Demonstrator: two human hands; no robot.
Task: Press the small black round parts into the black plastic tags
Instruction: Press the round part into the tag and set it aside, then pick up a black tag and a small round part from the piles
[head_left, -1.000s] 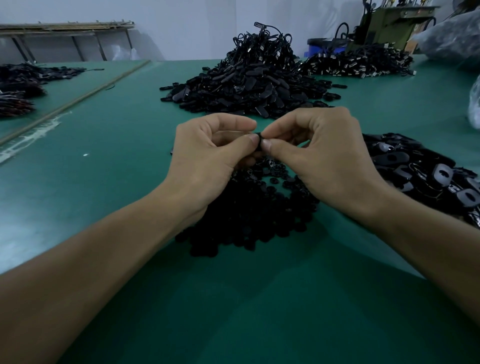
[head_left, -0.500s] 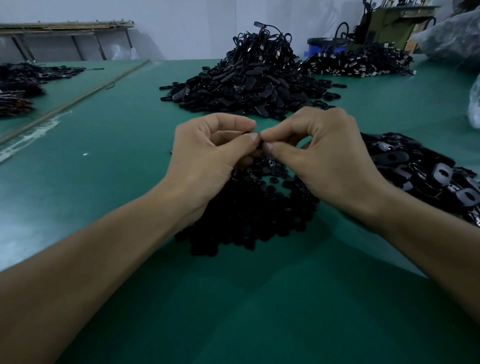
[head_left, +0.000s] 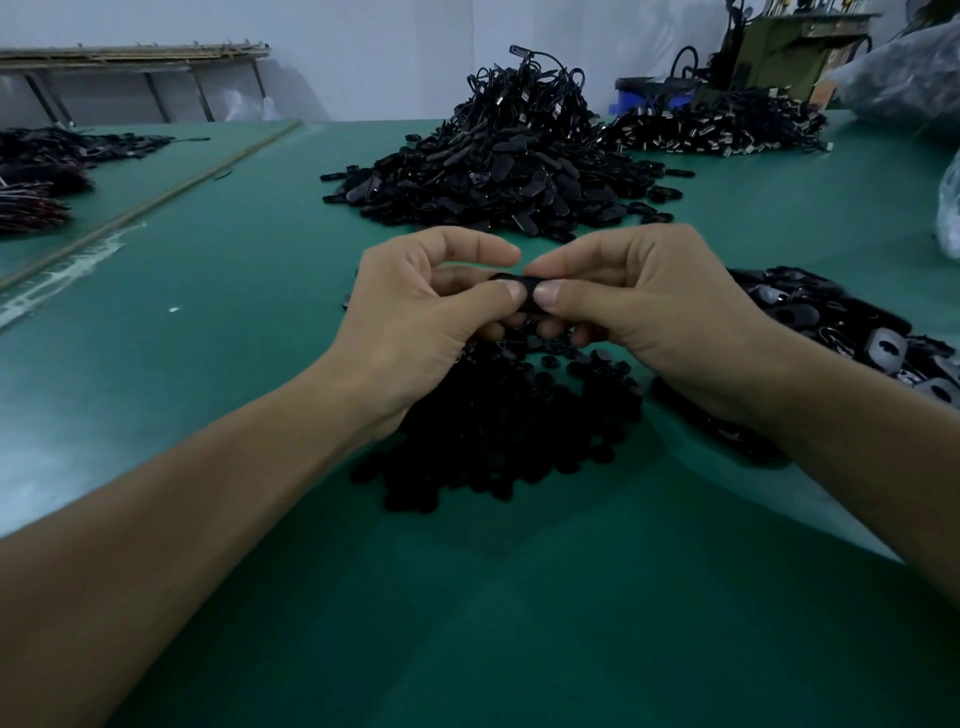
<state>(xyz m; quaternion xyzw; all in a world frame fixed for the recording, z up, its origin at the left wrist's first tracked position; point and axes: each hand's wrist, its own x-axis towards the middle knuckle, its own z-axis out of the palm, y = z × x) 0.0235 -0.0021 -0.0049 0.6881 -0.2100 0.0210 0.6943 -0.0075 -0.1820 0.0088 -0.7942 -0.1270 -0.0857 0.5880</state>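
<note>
A black plastic tag (head_left: 524, 287) is held between both hands above the green table (head_left: 218, 364). My left hand (head_left: 415, 322) pinches its left end between thumb and fingers, and my right hand (head_left: 644, 306) pinches its right end, thumbs nearly touching. Most of the tag is hidden by the fingers, and I cannot tell whether a round part sits in it. Below the hands lies a heap of small black round parts (head_left: 509, 431). A pile of black tags with openings (head_left: 852, 338) lies to the right.
A tall heap of black tags with cords (head_left: 509, 156) stands behind the hands, another pile (head_left: 727, 127) at the back right. More dark parts (head_left: 41, 171) lie far left. A plastic bag (head_left: 950, 208) is at the right edge, and a green machine (head_left: 779, 52) stands behind the table.
Both hands have shifted slightly while keeping their pinch. The thumbs now press side by side on the tag, which shows a little more between the fingertips.
</note>
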